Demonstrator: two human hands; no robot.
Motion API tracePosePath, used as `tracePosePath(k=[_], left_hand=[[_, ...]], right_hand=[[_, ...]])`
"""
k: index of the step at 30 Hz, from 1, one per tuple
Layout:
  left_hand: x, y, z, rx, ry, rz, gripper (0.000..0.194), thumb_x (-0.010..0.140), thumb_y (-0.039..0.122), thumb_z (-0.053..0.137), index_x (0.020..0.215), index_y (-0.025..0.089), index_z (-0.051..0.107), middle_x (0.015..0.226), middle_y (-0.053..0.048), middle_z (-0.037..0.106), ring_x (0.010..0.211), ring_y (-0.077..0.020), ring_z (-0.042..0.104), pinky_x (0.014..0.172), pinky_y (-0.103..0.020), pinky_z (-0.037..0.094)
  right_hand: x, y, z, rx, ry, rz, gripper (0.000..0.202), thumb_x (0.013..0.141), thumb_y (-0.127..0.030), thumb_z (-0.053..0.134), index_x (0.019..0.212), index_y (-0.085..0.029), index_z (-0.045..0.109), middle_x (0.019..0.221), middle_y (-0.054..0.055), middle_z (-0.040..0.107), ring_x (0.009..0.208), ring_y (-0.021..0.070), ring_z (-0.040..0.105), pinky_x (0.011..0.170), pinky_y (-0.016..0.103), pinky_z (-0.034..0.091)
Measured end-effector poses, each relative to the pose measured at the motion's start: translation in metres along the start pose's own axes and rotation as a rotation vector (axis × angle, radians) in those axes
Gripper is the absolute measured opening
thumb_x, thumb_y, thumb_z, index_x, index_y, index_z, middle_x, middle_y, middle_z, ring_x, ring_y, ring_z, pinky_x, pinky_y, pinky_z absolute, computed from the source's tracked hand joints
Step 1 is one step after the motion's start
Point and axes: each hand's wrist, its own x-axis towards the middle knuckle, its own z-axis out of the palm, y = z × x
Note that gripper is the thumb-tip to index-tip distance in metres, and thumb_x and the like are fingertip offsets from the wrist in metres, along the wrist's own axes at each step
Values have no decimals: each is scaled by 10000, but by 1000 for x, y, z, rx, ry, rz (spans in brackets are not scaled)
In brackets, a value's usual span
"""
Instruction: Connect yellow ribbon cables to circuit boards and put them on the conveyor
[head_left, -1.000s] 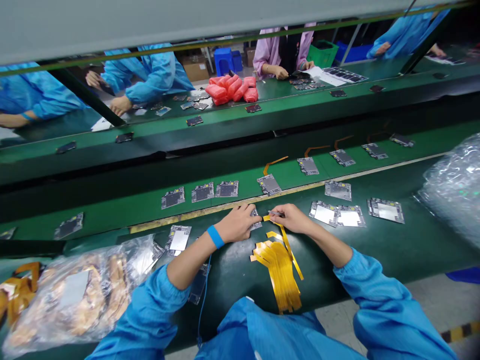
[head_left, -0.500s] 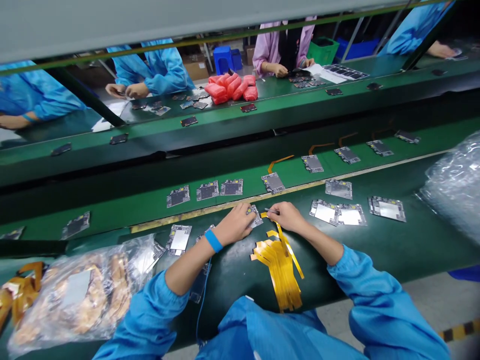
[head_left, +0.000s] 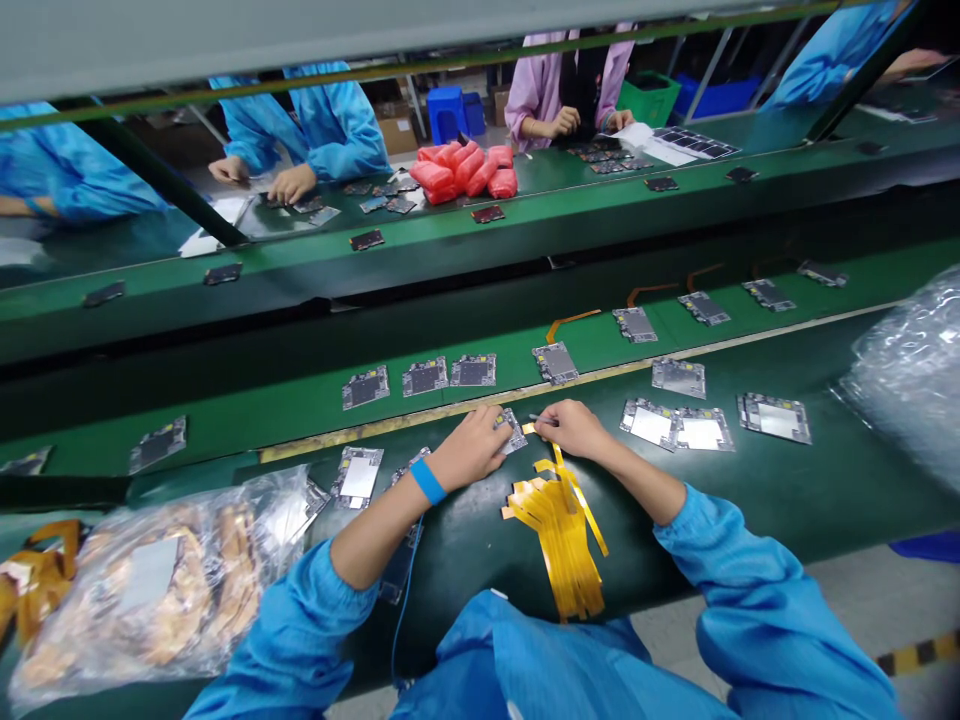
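My left hand (head_left: 478,442), in a blue wrist strap (head_left: 427,482), is closed on a small circuit board (head_left: 513,432), covering its left part. Just to the right, the closed fingers of my right hand (head_left: 571,428) pinch grey tweezers (head_left: 541,420). Under them a yellow flex cable (head_left: 529,429) reaches the board's right edge; whether it is attached I cannot tell. Toward my body lies a fanned bundle of yellow flex cables (head_left: 561,550). To the right of my hands rest several boards with silvery plates (head_left: 701,431); another such board (head_left: 358,478) lies at left.
A green conveyor belt (head_left: 517,385) carries spaced boards (head_left: 555,362), some with orange cables. A plastic bag of copper-coloured parts (head_left: 161,590) fills the left; bubble wrap (head_left: 911,370) is at right. Across the line, co-workers sit near red wrapped bundles (head_left: 465,172).
Boards on the near belt have shifted slightly right, those on the far belt left. My hands have barely moved. A co-worker's hands across at left have moved apart.
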Motion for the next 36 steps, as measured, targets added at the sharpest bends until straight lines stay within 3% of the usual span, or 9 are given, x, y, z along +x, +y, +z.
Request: tracePosePath(k=[12,36], left_hand=[[0,0,1,10,7,7,146,976,215,587,1102,158,633,1282,-184,553,1159,-313,542,992,-446,489],[0,1,2,12,26,34,198,976,195,595,1169,161,619,1260,-177,555,1144,-309,535,981,-443,488]], right_hand=[[8,9,2,79,-39,-52,206,849,-290,630,709,-208,756,697,7,736,683,158,638,625,244,386],[12,-11,-11,-68,-141,-35,204,896,-302,638,808,-227,807,792,-3,771,723,149,639,618,248,346]])
